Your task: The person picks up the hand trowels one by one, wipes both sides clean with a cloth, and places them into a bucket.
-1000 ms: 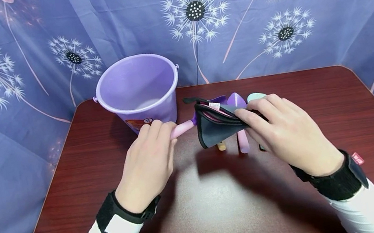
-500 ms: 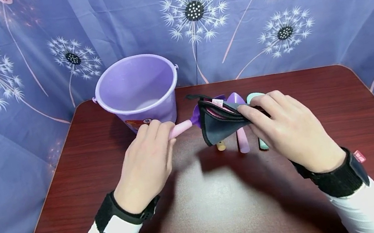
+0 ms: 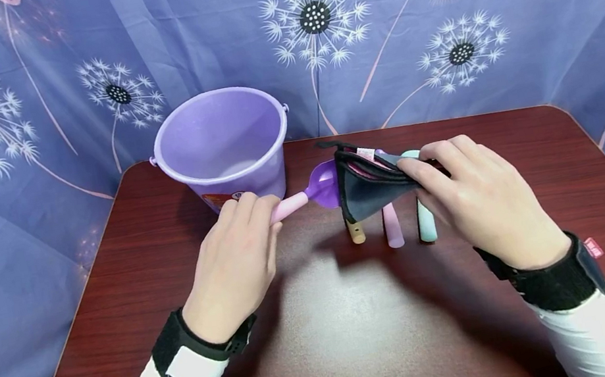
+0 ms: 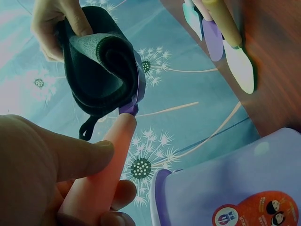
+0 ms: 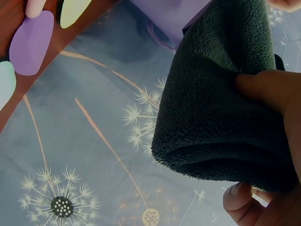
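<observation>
My left hand (image 3: 233,263) grips the pink handle of a purple shovel (image 3: 323,186), thumb along the handle (image 4: 101,181) in the left wrist view. The shovel is held above the table, and part of its blade shows. My right hand (image 3: 476,203) pinches a folded dark grey cloth (image 3: 372,195) with black edging and a small white tag. That cloth covers the far part of the blade. In the right wrist view the thumb presses the fuzzy cloth (image 5: 216,108) from one side, with fingers below. The blade's tip is hidden in the folds.
A purple bucket (image 3: 275,169) stands at the back left of the brown table (image 3: 331,357). Beneath the cloth lie a wooden-handled tool (image 3: 357,234), a pink-handled one (image 3: 393,230) and a mint one (image 3: 427,224). A blue dandelion-print curtain (image 3: 226,21) hangs behind.
My right hand has drawn the cloth rightward along the blade, baring more purple next to the handle. The left hand has stayed almost still. More of the mint handle shows.
</observation>
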`<control>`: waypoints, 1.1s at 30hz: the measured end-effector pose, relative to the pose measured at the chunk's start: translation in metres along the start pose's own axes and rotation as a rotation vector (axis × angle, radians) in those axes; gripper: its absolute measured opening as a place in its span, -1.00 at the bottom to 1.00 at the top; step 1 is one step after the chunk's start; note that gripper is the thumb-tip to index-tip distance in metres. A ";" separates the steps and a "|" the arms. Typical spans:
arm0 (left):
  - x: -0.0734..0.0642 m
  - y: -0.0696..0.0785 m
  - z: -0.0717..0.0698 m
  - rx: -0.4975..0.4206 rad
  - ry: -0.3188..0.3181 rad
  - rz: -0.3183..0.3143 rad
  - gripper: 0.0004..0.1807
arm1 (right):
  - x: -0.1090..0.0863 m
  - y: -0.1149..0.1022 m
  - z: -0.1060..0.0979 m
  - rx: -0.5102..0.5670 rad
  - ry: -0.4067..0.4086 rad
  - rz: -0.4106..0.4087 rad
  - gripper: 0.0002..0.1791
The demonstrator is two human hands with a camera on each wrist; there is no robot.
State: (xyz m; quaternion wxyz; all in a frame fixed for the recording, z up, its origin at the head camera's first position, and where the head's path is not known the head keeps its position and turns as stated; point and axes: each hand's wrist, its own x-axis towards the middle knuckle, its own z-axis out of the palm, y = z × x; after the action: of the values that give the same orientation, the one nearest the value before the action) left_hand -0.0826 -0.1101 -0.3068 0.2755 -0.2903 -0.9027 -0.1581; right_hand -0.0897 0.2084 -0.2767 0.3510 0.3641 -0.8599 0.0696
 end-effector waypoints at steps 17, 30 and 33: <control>0.001 -0.002 -0.003 -0.005 -0.002 -0.012 -0.76 | -0.002 0.009 -0.008 -0.048 0.024 0.017 -0.75; 0.001 -0.003 -0.001 -0.008 0.005 -0.006 -0.77 | 0.001 0.007 -0.010 -0.038 0.052 -0.018 -0.78; 0.000 -0.003 -0.001 -0.006 0.000 -0.005 -0.78 | 0.002 0.006 -0.010 -0.036 0.049 -0.025 -0.78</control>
State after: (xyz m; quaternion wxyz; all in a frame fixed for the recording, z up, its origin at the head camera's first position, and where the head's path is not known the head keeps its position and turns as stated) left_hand -0.0839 -0.1124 -0.3062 0.2742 -0.2888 -0.9030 -0.1613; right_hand -0.0890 0.2151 -0.2673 0.3791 0.3666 -0.8476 0.0586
